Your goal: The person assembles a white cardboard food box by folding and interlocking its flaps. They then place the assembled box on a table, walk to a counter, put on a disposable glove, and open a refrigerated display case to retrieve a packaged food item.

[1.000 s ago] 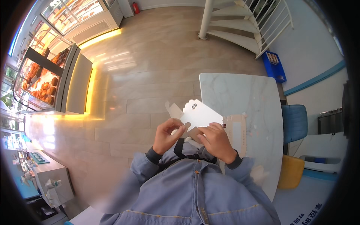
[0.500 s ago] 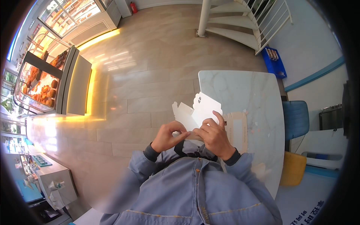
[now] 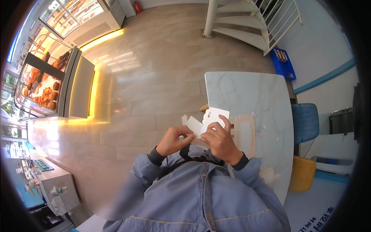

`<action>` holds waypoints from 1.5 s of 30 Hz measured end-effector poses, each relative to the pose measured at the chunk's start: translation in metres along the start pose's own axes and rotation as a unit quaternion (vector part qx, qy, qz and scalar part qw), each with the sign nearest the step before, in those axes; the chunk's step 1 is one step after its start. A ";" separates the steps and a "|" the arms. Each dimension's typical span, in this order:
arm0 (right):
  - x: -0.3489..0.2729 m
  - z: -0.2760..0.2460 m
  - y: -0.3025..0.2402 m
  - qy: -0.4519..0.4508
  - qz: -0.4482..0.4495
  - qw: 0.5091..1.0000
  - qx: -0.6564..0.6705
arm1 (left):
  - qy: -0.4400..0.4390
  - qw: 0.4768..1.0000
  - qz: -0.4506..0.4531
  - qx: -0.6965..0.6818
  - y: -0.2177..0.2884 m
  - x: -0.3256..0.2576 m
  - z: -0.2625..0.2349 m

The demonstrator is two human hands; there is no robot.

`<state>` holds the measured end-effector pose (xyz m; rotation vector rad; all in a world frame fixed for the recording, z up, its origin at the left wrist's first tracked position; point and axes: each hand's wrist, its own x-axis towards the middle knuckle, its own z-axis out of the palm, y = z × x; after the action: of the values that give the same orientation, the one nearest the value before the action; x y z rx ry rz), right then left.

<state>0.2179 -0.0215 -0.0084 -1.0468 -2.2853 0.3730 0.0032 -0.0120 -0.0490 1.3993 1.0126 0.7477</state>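
Note:
A partly folded white cardboard box (image 3: 196,124) with scalloped flaps is held up in front of my chest, at the left edge of the marble table. My left hand (image 3: 176,140) pinches its near left edge between thumb and fingers. On the other side, my right hand (image 3: 219,142) grips the near right panel, index finger stretched along it. The box's lower part is hidden behind my hands. Just right of my right hand lies a flat beige cardboard box blank (image 3: 246,135) with a pale window panel, on the table.
The marble-topped table (image 3: 247,92) extends ahead and right. Beside it stand a blue chair (image 3: 305,123) and a yellow chair (image 3: 302,174). A lit pastry case (image 3: 81,89) is at the left. White spiral stairs (image 3: 239,21) and a blue crate (image 3: 283,63) are beyond the table.
The white box's panels have tipped lower toward me and look shorter, uncovering a small tan piece at the table's left edge. Both hands stay nearly in place, still gripping it.

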 end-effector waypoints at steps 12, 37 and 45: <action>0.004 -0.003 0.003 0.013 -0.034 0.998 -0.042 | 0.037 0.997 0.047 0.040 0.026 0.001 0.007; 0.011 -0.009 -0.001 -0.021 -0.071 0.995 0.069 | -0.120 0.981 0.031 0.151 0.046 0.004 -0.018; 0.012 -0.006 0.002 -0.020 -0.085 0.995 0.051 | -0.087 0.990 0.033 0.108 0.053 0.007 -0.010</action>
<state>0.2164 -0.0110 0.0000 -0.7946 -2.3442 0.4397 0.0050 0.0020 0.0030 1.6621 0.9343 0.5654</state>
